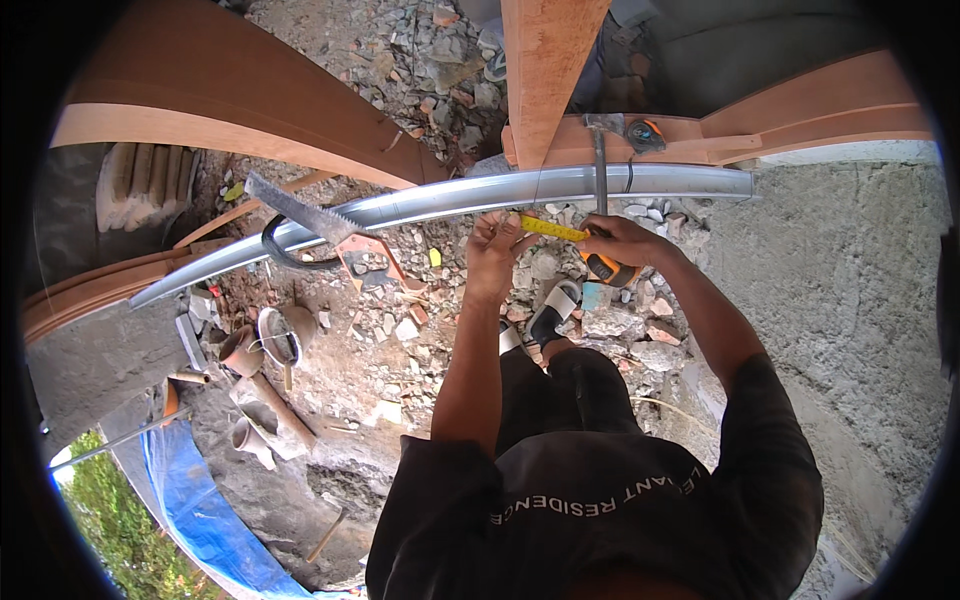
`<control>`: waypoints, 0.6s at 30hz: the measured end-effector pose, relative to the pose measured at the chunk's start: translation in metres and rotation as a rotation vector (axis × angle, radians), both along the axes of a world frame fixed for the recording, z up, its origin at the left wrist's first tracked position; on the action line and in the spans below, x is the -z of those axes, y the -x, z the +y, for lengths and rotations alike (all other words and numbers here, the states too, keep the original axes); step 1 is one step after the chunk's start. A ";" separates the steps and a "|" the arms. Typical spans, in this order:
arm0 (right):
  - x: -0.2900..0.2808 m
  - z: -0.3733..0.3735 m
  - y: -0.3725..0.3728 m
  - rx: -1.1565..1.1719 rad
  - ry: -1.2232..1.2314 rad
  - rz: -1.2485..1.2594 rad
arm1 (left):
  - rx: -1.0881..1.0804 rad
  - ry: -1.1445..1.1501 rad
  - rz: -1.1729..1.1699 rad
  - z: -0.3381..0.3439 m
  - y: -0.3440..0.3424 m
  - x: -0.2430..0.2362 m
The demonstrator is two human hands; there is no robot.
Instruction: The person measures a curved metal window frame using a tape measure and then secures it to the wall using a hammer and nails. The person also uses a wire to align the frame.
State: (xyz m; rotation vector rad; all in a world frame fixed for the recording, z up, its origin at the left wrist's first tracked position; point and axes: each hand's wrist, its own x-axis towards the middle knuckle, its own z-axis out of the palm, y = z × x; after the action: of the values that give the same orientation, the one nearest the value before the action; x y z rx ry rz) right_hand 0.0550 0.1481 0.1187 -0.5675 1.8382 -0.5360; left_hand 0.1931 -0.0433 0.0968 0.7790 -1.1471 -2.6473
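Note:
My left hand (492, 250) pinches the end of a yellow tape blade (550, 228). From there the short blade runs right to a black-and-orange tape measure (612, 270), its case gripped in my right hand (628, 243). Both hands are just on the near side of a long silver metal channel (440, 198) that lies across the wooden frame. To the left, a handsaw (372, 262) with an orange handle rests over the channel, its toothed blade pointing up and left. Beyond my right hand, a tool with a dark straight shaft (600, 165), perhaps a hammer, crosses the channel.
A second tape measure or similar orange-and-black tool (646, 134) sits on the wooden rail (730, 140). Black coiled cable (285, 258) hangs by the saw. Rubble (400, 330) covers the ground around my feet. Buckets (285, 335) stand lower left; a rough concrete slab (840, 300) lies right.

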 end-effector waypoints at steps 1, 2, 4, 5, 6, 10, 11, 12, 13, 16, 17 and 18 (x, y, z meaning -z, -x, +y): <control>-0.007 -0.003 0.000 -0.020 -0.001 0.023 | -0.029 0.009 -0.026 -0.007 -0.001 0.005; -0.015 -0.006 -0.001 -0.040 -0.002 0.046 | -0.058 0.019 -0.053 -0.014 -0.002 0.011; -0.010 -0.004 0.000 -0.085 -0.042 0.122 | -0.137 0.046 -0.044 -0.029 -0.004 0.012; -0.004 0.004 0.003 -0.079 -0.014 0.185 | -0.127 0.066 -0.026 -0.044 -0.006 0.014; 0.003 0.016 0.003 -0.074 0.012 0.239 | -0.119 0.085 -0.017 -0.063 -0.013 0.016; 0.021 0.065 0.004 -0.066 0.078 0.557 | -0.051 0.268 -0.072 -0.123 -0.038 0.016; 0.029 0.080 0.005 -0.111 0.136 0.690 | -0.024 0.323 -0.071 -0.133 -0.041 0.013; 0.032 0.094 0.005 -0.095 0.136 0.761 | 0.011 0.378 -0.067 -0.143 -0.042 0.009; 0.032 0.105 0.006 -0.084 0.137 0.834 | 0.039 0.433 -0.062 -0.153 -0.044 0.009; 0.036 0.129 0.006 0.019 0.105 0.942 | 0.187 0.544 -0.023 -0.179 -0.043 0.013; 0.038 0.133 0.006 0.044 0.094 0.968 | 0.254 0.611 -0.034 -0.179 -0.041 0.014; 0.042 0.136 0.008 0.075 0.079 0.997 | 0.327 0.679 -0.039 -0.175 -0.033 0.009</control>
State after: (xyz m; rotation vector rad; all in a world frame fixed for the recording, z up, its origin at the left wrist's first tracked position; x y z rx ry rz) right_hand 0.0474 0.2843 0.0771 -0.9232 2.7903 -0.3943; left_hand 0.2257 -0.2184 0.0882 0.5379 -2.1598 -2.1913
